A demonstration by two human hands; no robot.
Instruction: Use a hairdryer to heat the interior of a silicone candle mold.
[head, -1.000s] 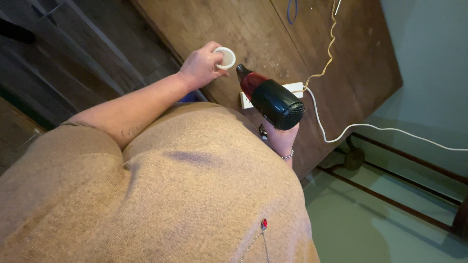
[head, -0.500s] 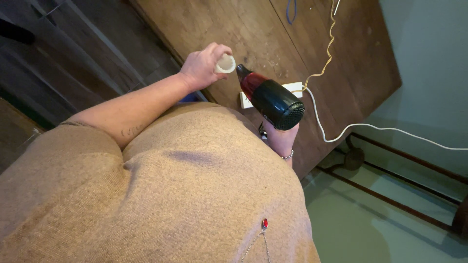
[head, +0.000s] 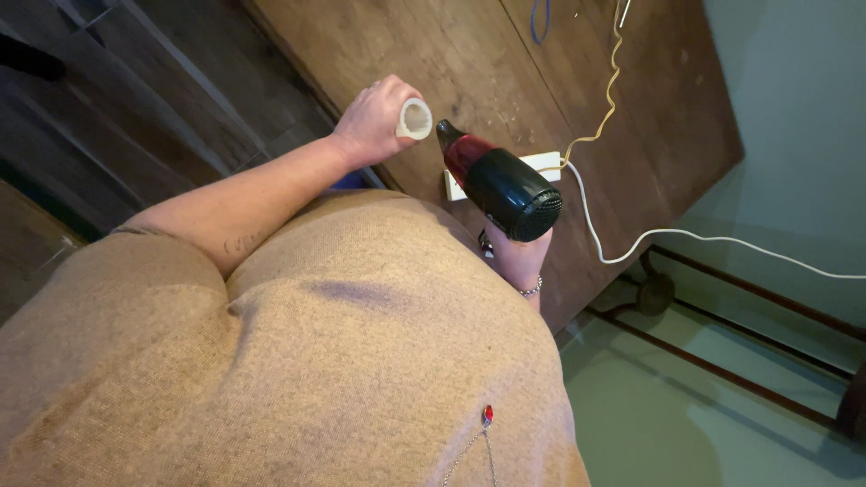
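Note:
My left hand (head: 374,122) is raised over the wooden table (head: 379,45) and grips a small white cup-like tube (head: 415,118), its open end turned toward the dryer's nozzle. My right hand (head: 521,260), with a bracelet at the wrist, holds a black hair dryer with a red front (head: 501,185). The nozzle points up at the white piece, with a small gap between them. My beige sweater hides most of the right arm.
A white power strip (head: 544,162) lies on the table behind the dryer, and a white cable (head: 686,236) runs from it off to the right. A yellowish coiled cord (head: 612,90) and a blue cord (head: 538,18) lie farther back. Dark metal bars (head: 740,298) cross the green floor (head: 704,406).
My left hand has lowered the white piece slightly toward the dryer's nozzle and turned it, so its opening faces a different way. The dryer has hardly moved.

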